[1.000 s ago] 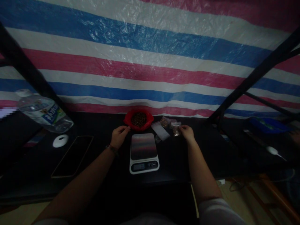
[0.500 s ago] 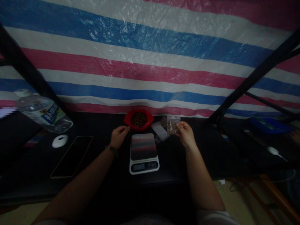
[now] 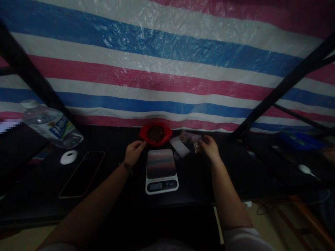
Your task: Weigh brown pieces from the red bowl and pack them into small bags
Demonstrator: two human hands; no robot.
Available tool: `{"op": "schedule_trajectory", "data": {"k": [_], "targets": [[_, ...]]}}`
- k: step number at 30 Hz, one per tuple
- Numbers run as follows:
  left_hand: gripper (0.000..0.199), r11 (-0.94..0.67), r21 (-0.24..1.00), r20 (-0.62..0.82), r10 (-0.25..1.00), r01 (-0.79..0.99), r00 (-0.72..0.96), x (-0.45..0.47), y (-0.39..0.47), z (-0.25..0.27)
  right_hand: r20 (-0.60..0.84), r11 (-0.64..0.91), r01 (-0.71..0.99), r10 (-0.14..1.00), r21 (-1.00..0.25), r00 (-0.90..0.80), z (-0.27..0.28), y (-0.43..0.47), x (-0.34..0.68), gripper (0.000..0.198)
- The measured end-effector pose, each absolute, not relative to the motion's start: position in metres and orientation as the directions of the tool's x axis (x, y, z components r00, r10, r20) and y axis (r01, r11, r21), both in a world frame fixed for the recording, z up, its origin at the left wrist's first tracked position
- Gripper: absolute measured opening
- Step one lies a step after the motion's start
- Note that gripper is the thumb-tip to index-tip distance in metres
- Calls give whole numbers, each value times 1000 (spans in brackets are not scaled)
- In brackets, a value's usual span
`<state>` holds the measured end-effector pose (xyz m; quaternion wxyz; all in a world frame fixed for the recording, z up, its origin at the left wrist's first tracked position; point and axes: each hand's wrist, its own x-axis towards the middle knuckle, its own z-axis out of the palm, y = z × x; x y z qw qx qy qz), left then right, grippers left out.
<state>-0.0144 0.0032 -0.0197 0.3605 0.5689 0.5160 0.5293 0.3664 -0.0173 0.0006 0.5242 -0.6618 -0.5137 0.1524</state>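
My right hand (image 3: 210,149) pinches the edge of a small clear zip bag (image 3: 196,143) with brown bits inside, low over the table beside another filled zip bag (image 3: 184,136). Flat, pale plastic bags (image 3: 180,146) lie just left of it. My left hand (image 3: 134,152) is closed, thumb and finger together at the near left edge of a red bowl (image 3: 167,137) full of small brown pieces (image 3: 155,134); whether anything is between the fingertips is too small to see. Between my hands sits a white kitchen scale (image 3: 161,170) with a bare metal plate.
On the left lie a dark phone (image 3: 82,174) and a white, rounded object (image 3: 68,157), with a large clear bottle (image 3: 53,125) behind them. A striped sheet (image 3: 167,69) hangs behind the black table (image 3: 115,202). At far right are a blue tray (image 3: 300,140) and part of another person's hand (image 3: 329,153).
My right hand has lowered the filled zip bag and moved slightly right, bringing it down beside the other bag. My left hand stays by the bowl. The scale's plate remains bare.
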Motion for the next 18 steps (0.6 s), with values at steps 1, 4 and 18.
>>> {"op": "schedule_trajectory", "data": {"k": [1, 4, 18], "targets": [[25, -212, 955, 235, 968, 206, -94, -15, 4, -21, 378, 56, 633, 842, -772, 386, -2, -18, 366, 41], [27, -227, 950, 252, 963, 214, -98, -15, 6, -24, 415, 147, 773, 896, -617, 161, -5, -24, 350, 38], [31, -366, 840, 386, 922, 400, 33, -21, 9, -31, 335, 447, 696, 892, -561, -303, -11, -34, 281, 33]]}}
